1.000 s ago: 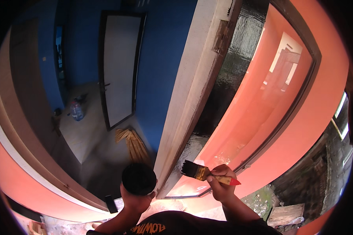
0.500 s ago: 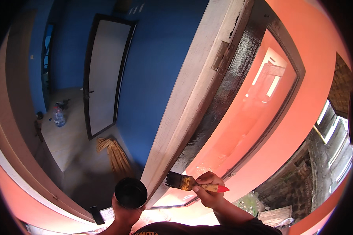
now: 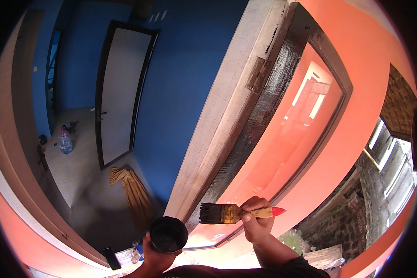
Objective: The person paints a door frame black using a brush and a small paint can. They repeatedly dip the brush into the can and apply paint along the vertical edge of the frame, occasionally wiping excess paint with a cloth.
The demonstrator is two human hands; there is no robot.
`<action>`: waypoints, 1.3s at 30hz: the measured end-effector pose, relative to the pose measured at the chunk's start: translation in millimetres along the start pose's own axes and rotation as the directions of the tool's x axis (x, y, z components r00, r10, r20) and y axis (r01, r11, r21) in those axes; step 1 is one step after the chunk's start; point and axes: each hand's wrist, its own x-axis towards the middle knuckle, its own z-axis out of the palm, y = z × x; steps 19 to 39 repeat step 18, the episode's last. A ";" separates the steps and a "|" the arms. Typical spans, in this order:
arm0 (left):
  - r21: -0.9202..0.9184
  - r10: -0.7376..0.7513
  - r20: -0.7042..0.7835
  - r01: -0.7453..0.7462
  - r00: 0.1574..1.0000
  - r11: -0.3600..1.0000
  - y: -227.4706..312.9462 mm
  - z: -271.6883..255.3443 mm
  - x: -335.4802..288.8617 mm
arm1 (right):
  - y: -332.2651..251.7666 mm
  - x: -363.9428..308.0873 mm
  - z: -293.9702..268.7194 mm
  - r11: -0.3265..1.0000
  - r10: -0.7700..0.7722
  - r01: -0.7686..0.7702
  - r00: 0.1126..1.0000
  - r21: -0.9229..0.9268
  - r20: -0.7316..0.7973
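Note:
A flat paintbrush [image 3: 227, 213] with dark, wet-looking bristles and a red-tipped wooden handle is pinched in my right hand [image 3: 258, 221]. Its bristles point left, in front of the lower part of a door's frame; whether they touch it I cannot tell. My left hand [image 3: 155, 254] grips a round black container [image 3: 168, 234] from below and the side, just left of the bristles. The container's inside is dark. Along the door stile [image 3: 264, 111] runs a glossy dark coat, next to a pale, bare-looking wooden edge [image 3: 213, 111] with a metal hinge [image 3: 255, 75].
Reflective glass [image 3: 306, 116] fills the door beside a salmon wall [image 3: 352, 134]. Through the doorway stand a white door [image 3: 125, 92], a yellow-brown cloth [image 3: 133, 192] and a clear water bottle [image 3: 66, 142] on the floor. A phone-like dark object [image 3: 111, 258] lies lower left.
The brush has come away from the painted stile and moved slightly right. My left hand has carried the black container right, nearer the bristles. The view has shifted a little.

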 end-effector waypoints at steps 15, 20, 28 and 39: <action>-0.104 0.243 0.235 -0.224 0.941 0.969 21.8 56.6 8.9 | -88.2 75.3 36.1 0.992 0.001 0.021 0.985 -0.126 0.174; -0.176 0.128 0.113 -0.107 0.985 0.979 24.3 53.5 12.8 | -84.8 75.9 39.2 0.983 0.100 -0.052 0.954 -0.174 0.281; -0.176 0.128 0.113 -0.107 0.985 0.979 24.3 53.5 12.8 | -84.8 75.9 39.2 0.983 0.100 -0.052 0.954 -0.174 0.281; -0.176 0.128 0.113 -0.107 0.985 0.979 24.3 53.5 12.8 | -84.8 75.9 39.2 0.983 0.100 -0.052 0.954 -0.174 0.281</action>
